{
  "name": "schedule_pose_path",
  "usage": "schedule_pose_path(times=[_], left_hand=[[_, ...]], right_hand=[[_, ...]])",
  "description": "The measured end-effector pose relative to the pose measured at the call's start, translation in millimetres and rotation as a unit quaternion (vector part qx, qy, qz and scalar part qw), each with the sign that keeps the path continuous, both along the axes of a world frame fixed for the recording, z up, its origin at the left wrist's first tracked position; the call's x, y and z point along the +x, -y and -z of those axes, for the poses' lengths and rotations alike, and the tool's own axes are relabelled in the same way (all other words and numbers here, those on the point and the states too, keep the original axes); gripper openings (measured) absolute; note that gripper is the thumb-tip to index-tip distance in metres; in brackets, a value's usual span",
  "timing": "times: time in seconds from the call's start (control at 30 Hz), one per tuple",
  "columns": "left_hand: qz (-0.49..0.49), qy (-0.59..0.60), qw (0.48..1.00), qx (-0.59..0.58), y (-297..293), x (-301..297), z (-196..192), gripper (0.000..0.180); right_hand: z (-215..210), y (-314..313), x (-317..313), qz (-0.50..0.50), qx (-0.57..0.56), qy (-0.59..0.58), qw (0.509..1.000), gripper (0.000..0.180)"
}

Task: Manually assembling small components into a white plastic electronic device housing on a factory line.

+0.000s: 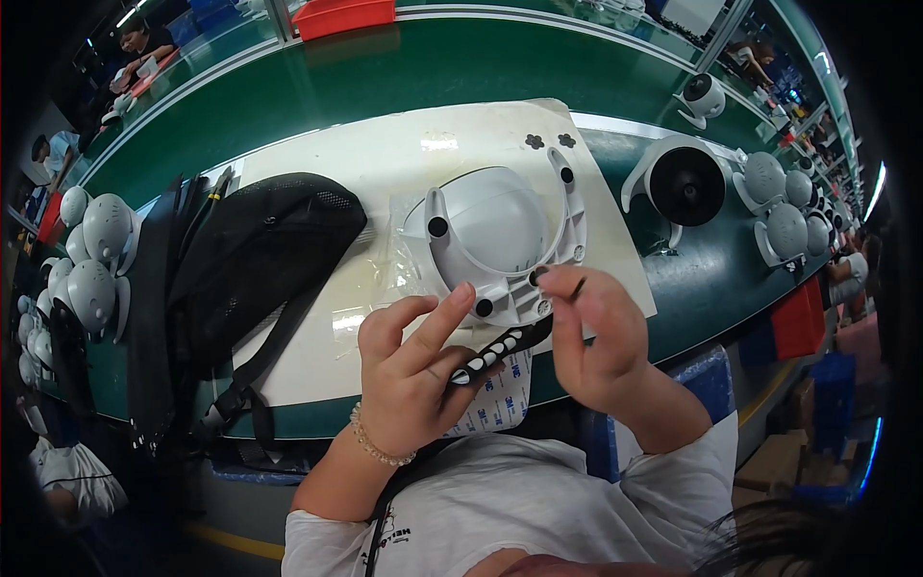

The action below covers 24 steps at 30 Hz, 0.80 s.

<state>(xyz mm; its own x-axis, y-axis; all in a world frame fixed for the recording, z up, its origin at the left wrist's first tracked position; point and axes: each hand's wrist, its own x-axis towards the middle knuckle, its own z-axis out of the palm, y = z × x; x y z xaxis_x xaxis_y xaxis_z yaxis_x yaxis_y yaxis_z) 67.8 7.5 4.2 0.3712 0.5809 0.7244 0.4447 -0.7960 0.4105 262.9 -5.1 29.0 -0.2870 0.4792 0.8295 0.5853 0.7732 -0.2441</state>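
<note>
we hold black strip (495,348) of small white pads in left hand (413,380), thumb and fingers clamped on its near end. strip's long axis runs up-right, far end touching rim of white dome housing (495,236). right hand (591,337) pinches tiny dark piece (577,287) between thumb and forefinger, just right of housing, nearer to housing rim than left hand. housing lies dome-up on white mat (385,163). black mesh bag (260,245) lies left of housing; finished white units (96,260) far left of housing.
</note>
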Motion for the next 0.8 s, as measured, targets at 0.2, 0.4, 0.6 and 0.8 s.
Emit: schedule_pose_path(times=[0.2, 0.4, 0.6, 0.8], left_hand=[[-0.005, -0.008, 1.0, -0.002, 0.2, 0.7, -1.5, 0.02], [-0.006, -0.015, 1.0, 0.008, 0.0, 1.4, -2.5, 0.021], [-0.015, -0.016, 1.0, 0.005, 0.4, 0.5, 0.7, 0.021], [-0.016, -0.024, 1.0, 0.0, 0.6, 0.4, -0.3, 0.021]], right_hand=[[-21.6, 8.9, 3.4, 0.0, -0.096, 0.046, 0.994, 0.044], [-8.4, -2.5, 26.2, 0.04, -0.194, -0.216, 0.956, 0.06], [-11.2, -7.9, 26.5, -0.036, -0.331, -0.314, 0.889, 0.057], [-5.8, -2.4, 22.9, 0.039, -0.268, -0.216, 0.938, 0.05]])
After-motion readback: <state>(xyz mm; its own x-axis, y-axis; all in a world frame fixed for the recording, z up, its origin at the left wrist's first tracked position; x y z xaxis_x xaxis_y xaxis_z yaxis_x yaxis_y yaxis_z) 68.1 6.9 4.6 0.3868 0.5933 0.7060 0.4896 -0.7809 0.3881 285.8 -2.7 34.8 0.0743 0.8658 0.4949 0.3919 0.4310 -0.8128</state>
